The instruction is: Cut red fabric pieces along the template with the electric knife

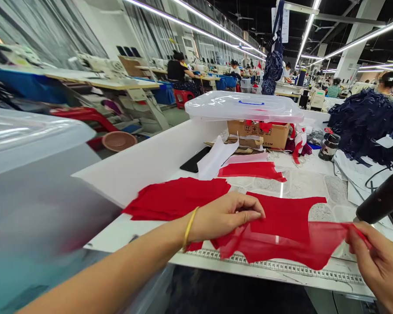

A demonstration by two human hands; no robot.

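My right hand (378, 266) pinches the far end of a sheer red fabric piece (281, 248), which is pulled taut across the table. My left hand (225, 216), with a gold bangle (189, 227) on its wrist, closes on the near part of that fabric. Its fingertips lie over the red layers. A stack of cut red fabric (177, 198) lies just left of my left hand. Farther off is a narrower red piece (252, 171), beside white paper (216, 157).
A tape measure (275, 266) runs along the white table's (144, 172) front edge. Behind stand a cardboard box (258, 135) under a clear plastic bin (244, 107), a black phone (194, 160), and a navy fabric heap (367, 126). A black tool (383, 196) overhangs at right.
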